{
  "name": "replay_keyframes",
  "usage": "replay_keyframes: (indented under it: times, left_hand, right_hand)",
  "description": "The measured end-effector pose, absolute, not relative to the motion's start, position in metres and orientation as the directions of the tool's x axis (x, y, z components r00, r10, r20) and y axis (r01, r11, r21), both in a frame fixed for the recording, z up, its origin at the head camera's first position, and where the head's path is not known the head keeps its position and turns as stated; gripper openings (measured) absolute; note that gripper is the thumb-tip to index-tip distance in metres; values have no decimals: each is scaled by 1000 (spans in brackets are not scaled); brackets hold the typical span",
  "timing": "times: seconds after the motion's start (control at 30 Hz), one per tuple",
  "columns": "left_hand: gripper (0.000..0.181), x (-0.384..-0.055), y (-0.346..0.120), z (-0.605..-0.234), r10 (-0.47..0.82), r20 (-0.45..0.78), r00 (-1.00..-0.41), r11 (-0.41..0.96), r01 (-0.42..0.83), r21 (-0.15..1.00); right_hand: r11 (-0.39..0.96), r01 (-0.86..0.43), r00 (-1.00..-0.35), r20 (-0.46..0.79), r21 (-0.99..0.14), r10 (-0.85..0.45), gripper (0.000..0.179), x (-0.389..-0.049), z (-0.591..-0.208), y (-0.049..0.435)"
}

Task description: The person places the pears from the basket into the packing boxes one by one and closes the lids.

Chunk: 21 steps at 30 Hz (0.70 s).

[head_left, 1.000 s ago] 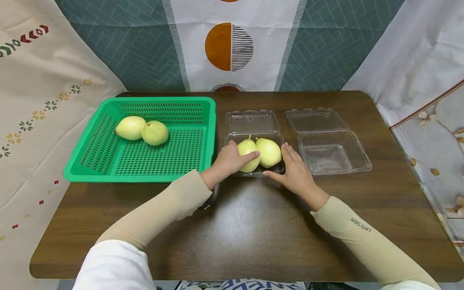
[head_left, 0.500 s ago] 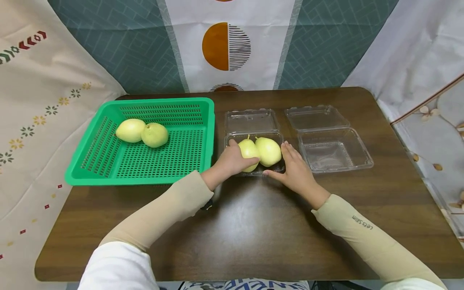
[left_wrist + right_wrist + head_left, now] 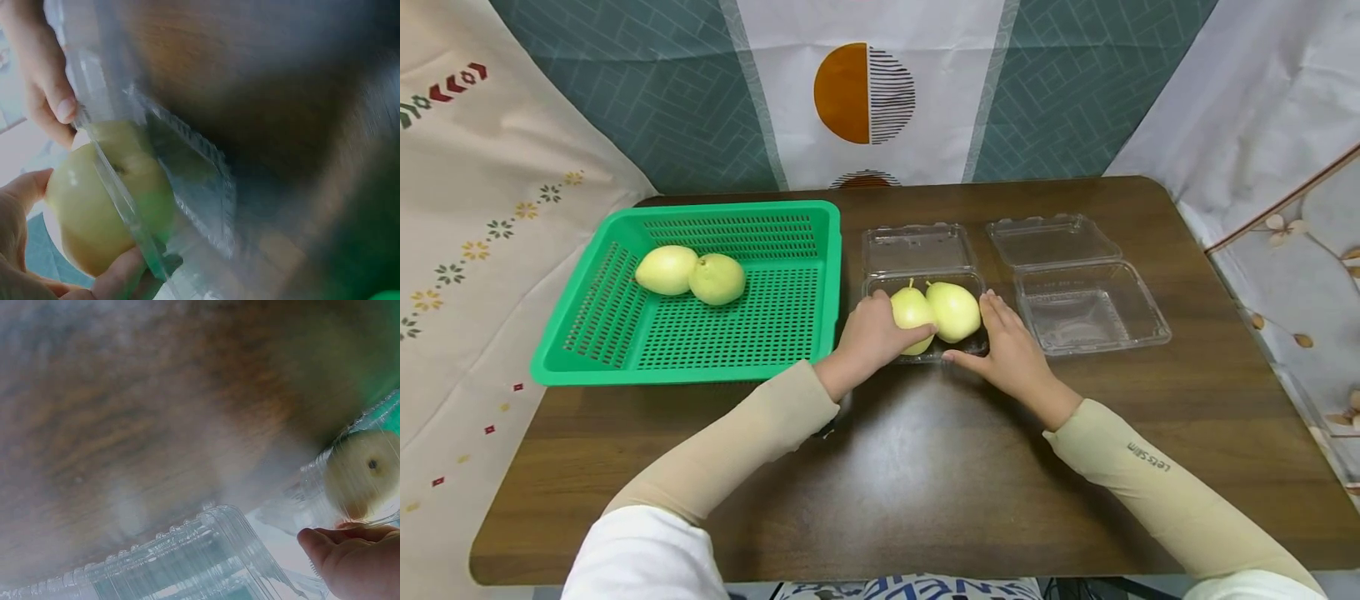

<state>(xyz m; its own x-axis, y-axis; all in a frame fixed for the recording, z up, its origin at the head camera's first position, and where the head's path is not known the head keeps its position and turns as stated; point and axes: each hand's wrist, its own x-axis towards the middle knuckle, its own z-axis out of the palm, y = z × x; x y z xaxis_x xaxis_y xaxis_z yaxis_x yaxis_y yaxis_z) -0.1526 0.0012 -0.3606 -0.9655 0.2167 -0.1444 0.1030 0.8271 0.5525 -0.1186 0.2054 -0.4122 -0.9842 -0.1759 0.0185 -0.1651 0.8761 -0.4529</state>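
Observation:
Two pale yellow-green pears sit side by side in the base of an open clear plastic clamshell box (image 3: 920, 249). My left hand (image 3: 871, 332) grips the left pear (image 3: 912, 310), thumb across its near side and fingers round its outer left side. In the left wrist view, that pear (image 3: 100, 200) shows between thumb and fingers, partly behind the box's clear wall. The right pear (image 3: 953, 312) leans against it. My right hand (image 3: 1011, 354) rests at the box's right side, fingers fairly straight along the edge and thumb at the front right corner, holding no pear.
A green perforated basket (image 3: 685, 376) stands to the left with two more pears (image 3: 692, 273) in it. To the right lies a second open clamshell box (image 3: 1086, 308) with nothing inside. The brown wooden table (image 3: 925, 483) has curtains behind it and at both sides.
The head view has shifted slightly. Both hands and the pears keep practically the same places relative to the box.

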Motion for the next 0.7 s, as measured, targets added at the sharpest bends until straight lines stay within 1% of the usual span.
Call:
replay_keyframes:
  times: [0.1, 0.23, 0.37, 0.7]
  left_hand:
    - [64, -153, 1, -361, 229, -105, -968, 832, 138, 537]
    - [62, -153, 2, -361, 241, -86, -967, 833, 161, 529]
    - [62, -154, 2, -362, 235, -70, -969, 850, 170, 498]
    - [65, -153, 5, -362, 218, -123, -968, 869, 135, 477]
  right_hand:
    - [877, -163, -985, 17, -452, -174, 104, -119, -412, 205]
    - [879, -162, -985, 25, -449, -168, 105, -119, -412, 205]
    - [880, -167, -985, 36, -444, -169, 104, -120, -412, 206]
    - [882, -176, -984, 40, -437, -176, 104, -119, -413, 205]
